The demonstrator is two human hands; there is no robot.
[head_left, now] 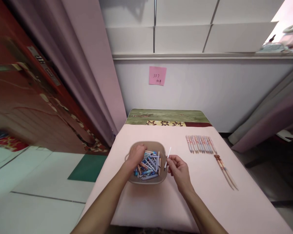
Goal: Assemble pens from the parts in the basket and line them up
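Note:
A beige plastic basket (162, 177) stands on the pink-covered table, heaped with loose pen parts (150, 165) in blue, lilac, white and tan. My left hand (136, 155) reaches over its left rim, fingers curled down at the parts; the fingertips are hidden, so what they grip I cannot make out. Just beyond the right rim, my right hand (177, 167) pinches a thin white pen refill (168, 155) between thumb and fingers. The refill slants upward, its dark tip pointing down.
To the right, a row of several pens (200, 144) lies side by side. Two longer pens (226, 172) with brown ends lie nearer me. The table (146, 208) meets a white wall carrying a pink note (157, 75). A red door (34, 84) stands at the left.

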